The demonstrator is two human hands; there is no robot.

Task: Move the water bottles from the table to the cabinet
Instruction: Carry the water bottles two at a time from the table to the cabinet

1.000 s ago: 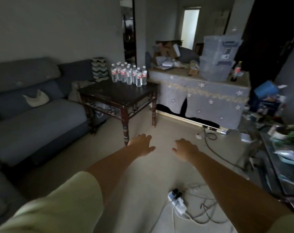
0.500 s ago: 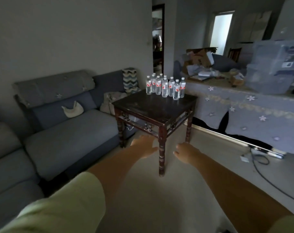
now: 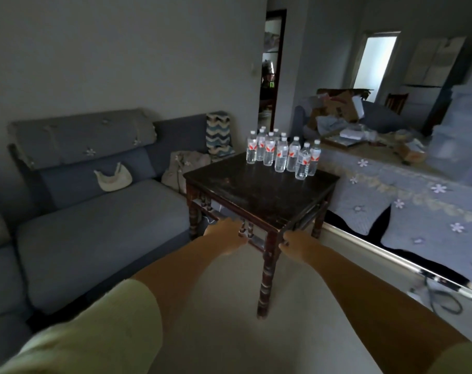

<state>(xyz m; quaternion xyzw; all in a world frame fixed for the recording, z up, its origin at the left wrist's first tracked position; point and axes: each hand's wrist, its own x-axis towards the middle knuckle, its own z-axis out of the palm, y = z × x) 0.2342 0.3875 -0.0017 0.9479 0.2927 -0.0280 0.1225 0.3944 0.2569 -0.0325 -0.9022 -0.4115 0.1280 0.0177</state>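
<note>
While both arms reach forward, the left hand (image 3: pixel 225 234) and right hand (image 3: pixel 297 242) hang in front of the near corner of the dark wooden table (image 3: pixel 259 197), each grip loose and holding nothing. Well beyond both grips, the water bottles (image 3: pixel 282 153) stand upright in a tight cluster at the table's far corner. Left of the left grip sits a grey sofa (image 3: pixel 94 220); right of the right grip stands a cloth-covered cabinet (image 3: pixel 407 201)
</note>
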